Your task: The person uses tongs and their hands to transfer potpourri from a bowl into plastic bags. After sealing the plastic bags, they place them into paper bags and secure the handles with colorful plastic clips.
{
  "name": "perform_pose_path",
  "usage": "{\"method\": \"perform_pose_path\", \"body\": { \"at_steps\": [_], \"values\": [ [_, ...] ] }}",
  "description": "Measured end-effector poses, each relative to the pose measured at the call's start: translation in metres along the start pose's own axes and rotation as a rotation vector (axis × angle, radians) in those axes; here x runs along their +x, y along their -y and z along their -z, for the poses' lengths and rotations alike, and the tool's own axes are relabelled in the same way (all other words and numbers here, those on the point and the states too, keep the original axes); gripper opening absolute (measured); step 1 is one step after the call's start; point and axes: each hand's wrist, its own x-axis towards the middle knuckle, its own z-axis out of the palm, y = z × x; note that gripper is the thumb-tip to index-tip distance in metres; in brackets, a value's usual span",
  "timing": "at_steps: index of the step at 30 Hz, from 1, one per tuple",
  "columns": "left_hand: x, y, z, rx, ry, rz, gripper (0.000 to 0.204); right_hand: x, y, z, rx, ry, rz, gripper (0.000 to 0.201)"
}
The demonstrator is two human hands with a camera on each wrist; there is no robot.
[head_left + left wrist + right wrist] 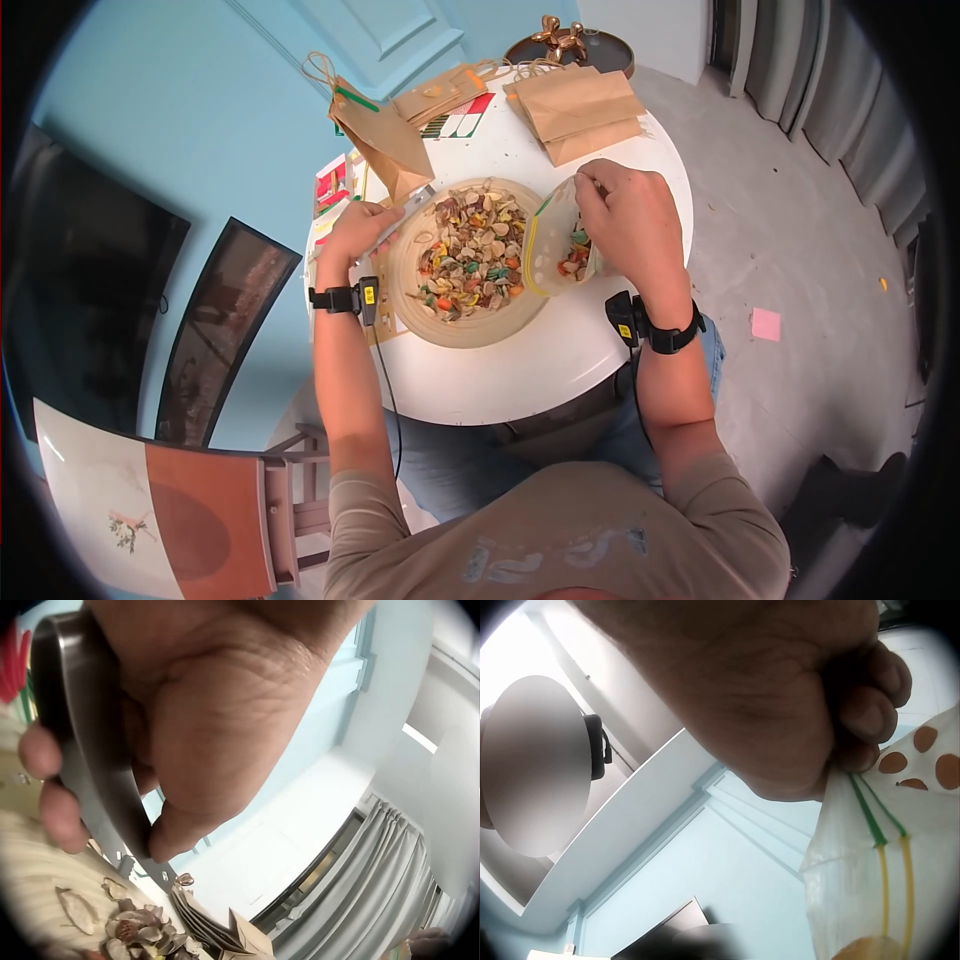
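Head view: by the desk's [480, 388] left edge, your left hand [356, 232] grips metal tongs [94, 735]. Toward the far edge stands a paper bag [385, 145]. Centrally sits the pale basin [440, 328] of dried petals [480, 250]. Beside it, toward the right edge, your right hand [632, 215] pinches the rim of a clear bag [547, 240], petals inside.
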Motion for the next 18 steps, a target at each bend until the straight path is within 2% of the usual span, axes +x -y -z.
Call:
{"method": "perform_pose_path", "body": {
  "at_steps": [2, 7, 10, 18],
  "values": [
    [0.014, 0.013, -0.004, -0.015, 0.02, 0.028, 0.045, 0.0, 0.0, -0.001, 0.002, -0.003, 0.006, 0.021],
    [0.017, 0.005, -0.01, 0.089, 0.146, 0.06, 0.042, 0.0, 0.002, -0.003, -0.003, 0.009, -0.002, 0.021],
    [0.006, -0.009, -0.012, 0.09, 0.236, 0.047, 0.042, 0.001, 0.002, -0.003, -0.007, 0.01, -0.009, 0.021],
    [0.005, -0.023, -0.027, 0.174, 0.333, -0.049, 0.038, 0.0, 0.004, -0.007, -0.001, 0.026, 0.0, 0.02]
  ]
}}
